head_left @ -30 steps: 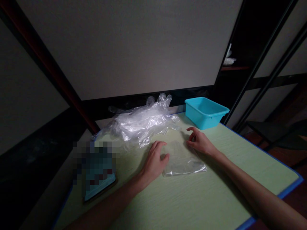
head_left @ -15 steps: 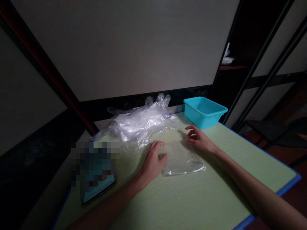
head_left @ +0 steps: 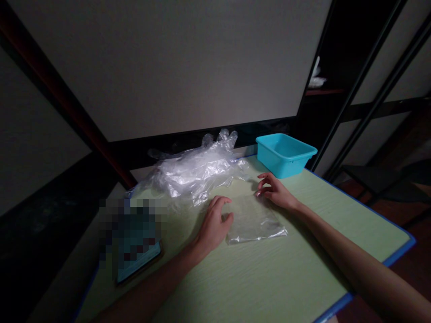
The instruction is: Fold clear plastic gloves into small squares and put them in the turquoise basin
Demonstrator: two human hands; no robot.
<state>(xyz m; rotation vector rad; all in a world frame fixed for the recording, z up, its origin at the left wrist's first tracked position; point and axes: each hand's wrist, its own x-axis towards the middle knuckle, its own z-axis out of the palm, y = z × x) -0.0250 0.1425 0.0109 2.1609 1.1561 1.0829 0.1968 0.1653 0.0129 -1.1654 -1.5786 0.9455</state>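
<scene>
A clear plastic bag (head_left: pixel 256 220) lies flat on the light green table (head_left: pixel 269 273). At its left edge is my left hand (head_left: pixel 214 224), thumb and fingers apart in a curve, holding nothing. My right hand (head_left: pixel 275 192) is at the bag's upper right corner; its thumb and a finger appear to pinch a bit of clear film there, while the index finger arches above. Behind my left hand spreads a crumpled heap of clear plastic gloves (head_left: pixel 198 170), with glove fingers sticking up at the back.
A turquoise basin (head_left: pixel 286 154) stands at the table's back right corner. On the left lies a flat, partly pixelated object (head_left: pixel 139 264) with a dark edge. Wardrobe panels (head_left: pixel 202 67) rise behind the table. A dark chair (head_left: pixel 380 184) is off to the right.
My right hand has lowered its thumb onto the bag's upper right corner, where a bit of film now shows at the fingertips. My left hand has hardly moved. The view has shifted slightly.
</scene>
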